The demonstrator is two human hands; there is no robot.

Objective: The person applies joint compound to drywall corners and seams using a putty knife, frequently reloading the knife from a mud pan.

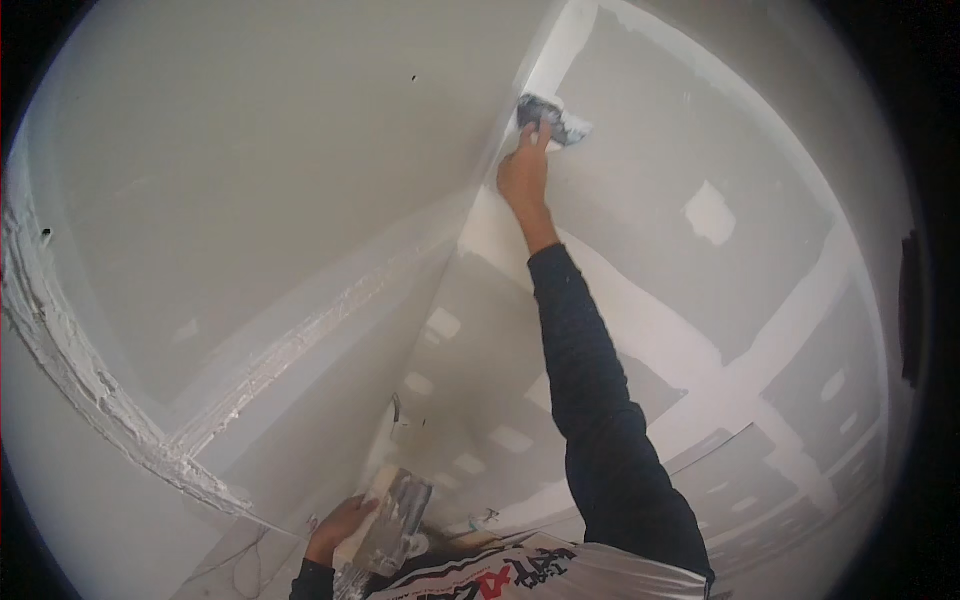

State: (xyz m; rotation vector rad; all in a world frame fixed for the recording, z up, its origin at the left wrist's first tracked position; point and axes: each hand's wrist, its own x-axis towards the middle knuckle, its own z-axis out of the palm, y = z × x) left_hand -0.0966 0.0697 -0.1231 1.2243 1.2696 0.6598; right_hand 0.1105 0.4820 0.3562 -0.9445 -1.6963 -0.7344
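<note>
My right hand (525,172) is stretched high up along the inside corner, its fingers closed on a taping knife (545,115). The knife's broad blade lies against the drywall beside the corner, with white joint compound at its right end. Low down near my body, my left hand (343,525) grips a flat, compound-smeared plate (402,515) by its left side. A dark grey strip runs along the plate's right part; its exact kind is unclear. White compound coats the corner seam (565,45) above the knife.
Grey drywall (690,110) with pale filled seams and patches (710,212) spreads to the right. On the left panel, a rough, thickly coated seam (290,350) meets a ridged compound band (100,390). A dark cable end (396,408) sticks out near the lower corner.
</note>
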